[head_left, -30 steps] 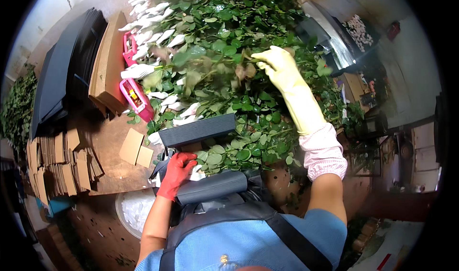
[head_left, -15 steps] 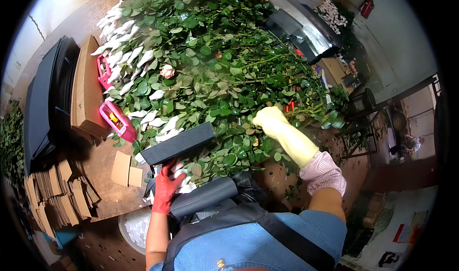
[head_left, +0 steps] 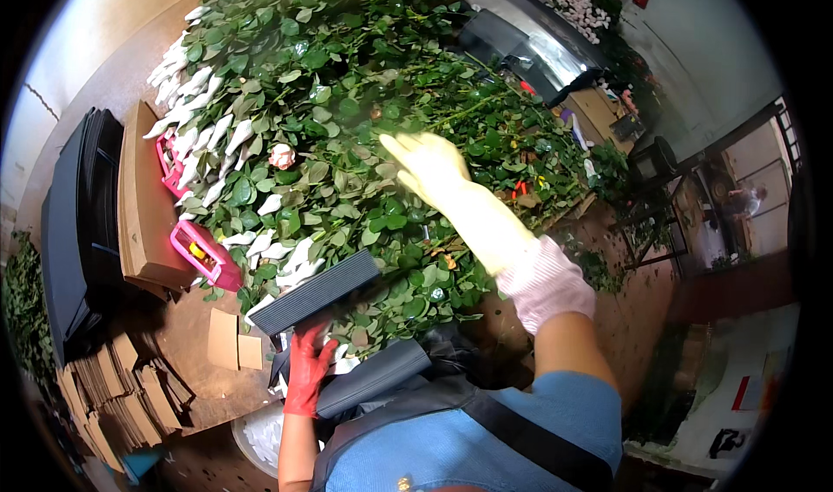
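My left hand, in a red rubber glove, grips the lower edge of a dark grey corrugated sheet; its fingertips are partly hidden there and its thumb sticks out. Nearer my body lies a second dark rolled part, with white-sleeved flower heads showing between the two. My right hand, in a long yellow glove, hovers over a thick bed of leafy rose stems, fingers stretched out and holding nothing. White-sleeved rose heads line the bed's left side. One bare peach rose lies among the leaves.
Two pink tape dispensers stand left of the stems, beside a long cardboard box and stacked dark sheets. Small cardboard pieces lie at the table's near left. A tub of white pieces sits below. Red-handled cutters rest at right.
My right hand has moved up and left over the stems, its closed fingers now stretched out. My left hand stays at the corrugated sheet. The whole view has shifted slightly.
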A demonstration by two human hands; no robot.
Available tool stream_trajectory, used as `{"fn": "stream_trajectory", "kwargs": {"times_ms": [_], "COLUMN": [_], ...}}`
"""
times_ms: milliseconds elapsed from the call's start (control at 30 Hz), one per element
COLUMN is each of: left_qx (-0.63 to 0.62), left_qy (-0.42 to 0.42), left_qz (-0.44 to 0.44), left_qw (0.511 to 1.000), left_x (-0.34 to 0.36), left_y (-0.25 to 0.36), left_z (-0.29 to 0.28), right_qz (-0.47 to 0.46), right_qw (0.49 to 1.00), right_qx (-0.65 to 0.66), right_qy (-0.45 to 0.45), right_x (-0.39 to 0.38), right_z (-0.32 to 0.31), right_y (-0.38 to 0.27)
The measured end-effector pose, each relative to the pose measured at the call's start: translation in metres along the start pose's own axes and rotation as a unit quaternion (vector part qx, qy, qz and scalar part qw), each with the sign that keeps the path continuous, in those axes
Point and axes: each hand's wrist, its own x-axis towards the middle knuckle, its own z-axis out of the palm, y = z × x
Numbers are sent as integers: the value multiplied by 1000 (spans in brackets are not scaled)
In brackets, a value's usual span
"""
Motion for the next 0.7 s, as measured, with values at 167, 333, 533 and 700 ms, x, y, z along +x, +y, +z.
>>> {"fn": "stream_trajectory", "kwargs": {"times_ms": [167,333,533,700], "left_qx": [5,4,-18,0], "left_qy": [18,18,4,24], "left_qz": [1,-10,-51,-35], "left_qw": [1000,1000,999,999], "left_x": [-2,-3,-4,-6], "left_y": [0,1,2,0], "left_z": [1,2,1,4], "right_qz": [62,253,106,105], "right_qw": [988,885,882,889], "right_qx": [-53,363,271,287], "right_qy": [-132,-144,-372,-341], "right_x": [38,76,119,134], "right_z": [11,-41,-96,-97], "right_y": [3,27,60,66]}}
